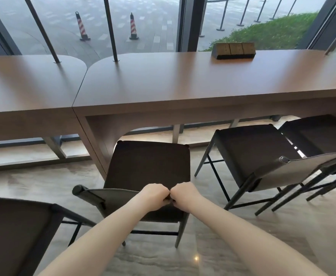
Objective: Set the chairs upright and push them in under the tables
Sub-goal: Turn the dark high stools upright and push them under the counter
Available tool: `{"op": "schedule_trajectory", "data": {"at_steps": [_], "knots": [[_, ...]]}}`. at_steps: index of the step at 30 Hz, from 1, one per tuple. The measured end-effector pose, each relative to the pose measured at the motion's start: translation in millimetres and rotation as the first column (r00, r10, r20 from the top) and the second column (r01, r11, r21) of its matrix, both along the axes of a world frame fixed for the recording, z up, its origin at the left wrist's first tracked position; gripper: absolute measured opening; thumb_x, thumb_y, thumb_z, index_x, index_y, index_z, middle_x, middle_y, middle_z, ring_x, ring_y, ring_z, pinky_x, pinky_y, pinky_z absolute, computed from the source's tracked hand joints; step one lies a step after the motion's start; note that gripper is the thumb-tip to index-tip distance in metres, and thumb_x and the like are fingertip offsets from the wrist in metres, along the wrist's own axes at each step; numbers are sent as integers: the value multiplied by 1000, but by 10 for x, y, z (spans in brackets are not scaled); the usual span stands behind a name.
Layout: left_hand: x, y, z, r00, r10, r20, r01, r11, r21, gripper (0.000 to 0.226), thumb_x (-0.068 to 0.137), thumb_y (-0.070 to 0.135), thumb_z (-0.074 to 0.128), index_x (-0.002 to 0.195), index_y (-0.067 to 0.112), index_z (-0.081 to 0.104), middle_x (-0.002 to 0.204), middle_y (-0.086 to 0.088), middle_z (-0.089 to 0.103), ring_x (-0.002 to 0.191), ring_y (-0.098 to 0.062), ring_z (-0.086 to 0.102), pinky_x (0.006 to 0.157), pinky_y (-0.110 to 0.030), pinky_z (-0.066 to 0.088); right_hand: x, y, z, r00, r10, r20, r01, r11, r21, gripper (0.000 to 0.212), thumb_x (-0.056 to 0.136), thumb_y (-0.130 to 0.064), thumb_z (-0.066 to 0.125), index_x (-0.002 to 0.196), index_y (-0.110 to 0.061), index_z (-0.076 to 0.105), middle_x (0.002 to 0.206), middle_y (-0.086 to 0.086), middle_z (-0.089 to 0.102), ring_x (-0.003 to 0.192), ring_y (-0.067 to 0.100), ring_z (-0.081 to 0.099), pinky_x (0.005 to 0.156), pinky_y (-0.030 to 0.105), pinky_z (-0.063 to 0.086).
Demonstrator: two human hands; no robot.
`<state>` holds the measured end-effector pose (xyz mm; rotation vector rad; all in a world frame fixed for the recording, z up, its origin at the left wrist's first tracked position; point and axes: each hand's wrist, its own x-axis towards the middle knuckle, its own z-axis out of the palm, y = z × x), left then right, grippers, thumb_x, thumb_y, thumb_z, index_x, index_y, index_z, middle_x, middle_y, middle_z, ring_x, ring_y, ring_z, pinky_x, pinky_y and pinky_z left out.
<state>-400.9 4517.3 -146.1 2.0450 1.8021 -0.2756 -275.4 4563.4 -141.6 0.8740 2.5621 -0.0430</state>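
A dark chair (149, 164) stands upright in front of the long brown table (183, 86), its seat front just at the table's edge. My left hand (155, 197) and my right hand (185, 196) sit side by side, fingers curled over the top edge of its backrest at the middle. A second dark chair (250, 152) stands upright to the right, its seat partly under the table. Part of a third chair (318, 134) shows at the far right. Another chair (18, 232) fills the lower left corner.
A second brown table (23, 90) adjoins on the left. A wooden socket box (233, 50) sits at the back of the long table. Slanted metal rods rise from both tabletops before the window. The table's side panel (95, 140) stands just left of the chair. The floor is glossy stone.
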Motion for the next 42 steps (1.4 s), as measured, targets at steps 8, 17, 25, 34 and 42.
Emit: {"op": "schedule_trajectory", "data": {"at_steps": [8,17,25,34,42], "knots": [[36,113,-30,996,-87,-23,87,996,17,28,98,36,47,110,20,67,100,-3,70,88,-25,65,76,-35,51,70,62,5,993,-98,66,96,995,27,21,95,-25,50,105,-15,66,105,6,68,95,28,66,69,30,42],[-11,110,-89,990,-143,-16,144,986,89,28,99,33,45,110,21,67,100,-3,70,88,-27,65,72,-33,47,86,91,22,995,17,102,-20,999,29,22,98,-19,46,95,-10,66,97,10,69,87,31,66,63,31,38],[28,220,-40,987,-157,11,156,986,52,29,101,30,43,117,20,64,105,-5,69,92,-26,64,76,-34,48,166,272,74,989,103,102,-102,995,-13,24,99,-22,46,99,-9,67,97,10,68,86,31,65,62,31,39],[159,573,129,999,-40,33,38,997,63,28,101,30,45,120,21,63,109,-3,68,96,-24,64,77,-30,46,199,749,294,975,197,107,-197,980,-9,22,99,-24,49,99,-11,67,78,4,57,68,22,55,61,30,43],[315,900,188,995,86,53,-90,994,64,24,99,30,48,115,21,65,102,-1,68,88,-19,64,71,-25,43,281,1182,437,958,267,102,-266,964,-23,21,97,-22,50,98,-11,67,78,3,55,69,22,55,66,32,48]]}}
